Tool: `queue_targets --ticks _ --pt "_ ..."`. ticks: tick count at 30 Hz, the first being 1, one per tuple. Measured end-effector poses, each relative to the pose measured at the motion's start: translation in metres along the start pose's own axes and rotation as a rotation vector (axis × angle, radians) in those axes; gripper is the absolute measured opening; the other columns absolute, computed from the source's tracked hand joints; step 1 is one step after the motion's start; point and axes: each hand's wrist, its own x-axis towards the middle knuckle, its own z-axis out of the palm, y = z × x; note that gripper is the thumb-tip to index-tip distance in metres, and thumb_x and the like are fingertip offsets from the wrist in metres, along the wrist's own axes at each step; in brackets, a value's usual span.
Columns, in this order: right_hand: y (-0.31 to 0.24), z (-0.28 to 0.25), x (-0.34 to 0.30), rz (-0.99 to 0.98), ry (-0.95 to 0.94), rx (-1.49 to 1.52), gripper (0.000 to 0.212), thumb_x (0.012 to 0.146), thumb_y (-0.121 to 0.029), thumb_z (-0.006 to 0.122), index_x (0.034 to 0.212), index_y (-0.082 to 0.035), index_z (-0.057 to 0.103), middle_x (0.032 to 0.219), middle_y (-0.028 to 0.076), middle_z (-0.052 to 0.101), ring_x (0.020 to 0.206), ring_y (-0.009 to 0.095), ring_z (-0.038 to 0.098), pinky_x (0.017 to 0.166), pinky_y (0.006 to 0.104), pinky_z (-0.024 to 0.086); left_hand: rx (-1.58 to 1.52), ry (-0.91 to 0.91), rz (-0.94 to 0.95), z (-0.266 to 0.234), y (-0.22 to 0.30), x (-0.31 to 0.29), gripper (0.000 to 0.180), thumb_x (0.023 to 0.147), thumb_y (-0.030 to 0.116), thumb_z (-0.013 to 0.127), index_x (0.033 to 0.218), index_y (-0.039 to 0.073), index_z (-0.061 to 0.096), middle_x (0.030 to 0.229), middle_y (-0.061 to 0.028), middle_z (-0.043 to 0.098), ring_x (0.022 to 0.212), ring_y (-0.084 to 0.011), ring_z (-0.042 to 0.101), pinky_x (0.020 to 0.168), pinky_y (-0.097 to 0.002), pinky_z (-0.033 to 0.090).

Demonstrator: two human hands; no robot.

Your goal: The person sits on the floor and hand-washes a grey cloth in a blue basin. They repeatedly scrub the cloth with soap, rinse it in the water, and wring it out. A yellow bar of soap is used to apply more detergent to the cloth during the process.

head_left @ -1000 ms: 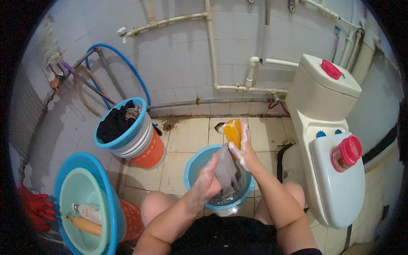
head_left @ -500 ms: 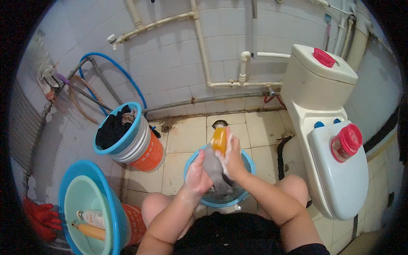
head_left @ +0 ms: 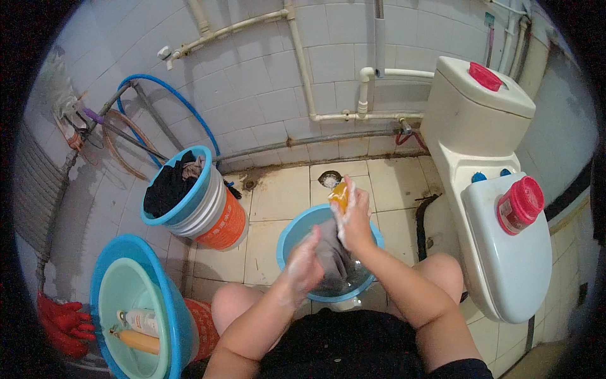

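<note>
In right hand [head_left: 355, 220], lathered yellow bar [head_left: 339, 196].

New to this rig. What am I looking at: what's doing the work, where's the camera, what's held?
No machine here: a person works with two bare hands. The view comes from the left of two fisheye cameras on their head, looking down; straight edges bend near the rim. The right hand holds a lathered yellow bar. The left hand is at the edge of a grey cloth; its grip is hard to tell. The cloth hangs into a light blue basin on the tiled floor. To the left, dark clothes lie in a second basin on a bucket; to the right is a toilet.
</note>
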Motion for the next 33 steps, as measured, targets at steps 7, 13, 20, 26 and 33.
queue_targets --ticks 7,13,20,26,33 --pt "-0.036 0.005 -0.029 -0.222 -0.101 -0.209 0.064 0.078 -0.027 0.061 0.133 -0.011 0.032 0.11 0.02 0.041 0.101 0.036 0.042 0.088 0.0436 0.033 -0.113 0.013 0.098 -0.026 0.01 0.005 0.048 0.093 0.039 0.032 0.127 0.004 0.038 0.127 -0.0111 0.046 0.118 -0.0274 0.042 0.101 -0.042 0.03" --pt "0.016 0.0 -0.002 0.209 -0.227 0.449 0.056 0.09 -0.035 0.046 0.134 -0.006 0.028 0.119 0.02 0.048 0.107 0.028 0.047 0.092 0.0322 0.036 -0.169 -0.001 0.097 -0.01 0.034 0.011 0.046 0.094 0.038 0.031 0.127 0.005 0.037 0.127 -0.0109 0.045 0.118 -0.0276 0.041 0.101 -0.0426 0.031" --pt "0.0 -0.025 -0.057 0.222 -0.744 0.504 0.054 0.091 -0.033 0.044 0.136 -0.009 0.027 0.121 0.018 0.044 0.119 0.028 0.037 0.099 0.0369 0.029 -0.235 0.128 0.161 -0.036 0.061 0.025 0.043 0.095 0.037 0.03 0.122 0.005 0.04 0.121 -0.0124 0.047 0.112 -0.0282 0.044 0.099 -0.0427 0.033" --pt "-0.01 -0.01 -0.076 0.015 -0.699 0.103 0.05 0.083 -0.027 0.058 0.13 -0.02 0.04 0.139 0.026 0.01 0.124 0.044 0.028 0.1 0.0428 0.031 -0.243 0.301 0.137 -0.027 0.045 0.035 0.045 0.095 0.038 0.029 0.124 0.004 0.037 0.122 -0.0131 0.044 0.112 -0.0281 0.043 0.098 -0.0429 0.032" --pt "-0.001 0.01 -0.071 0.081 -0.699 -0.063 0.049 0.085 -0.036 0.052 0.123 -0.004 0.045 0.136 0.025 0.02 0.119 0.04 0.036 0.097 0.0424 0.034 -0.259 0.224 0.133 -0.041 0.024 0.043 0.044 0.095 0.035 0.032 0.124 0.003 0.037 0.122 -0.0128 0.044 0.109 -0.0272 0.044 0.097 -0.0408 0.034"
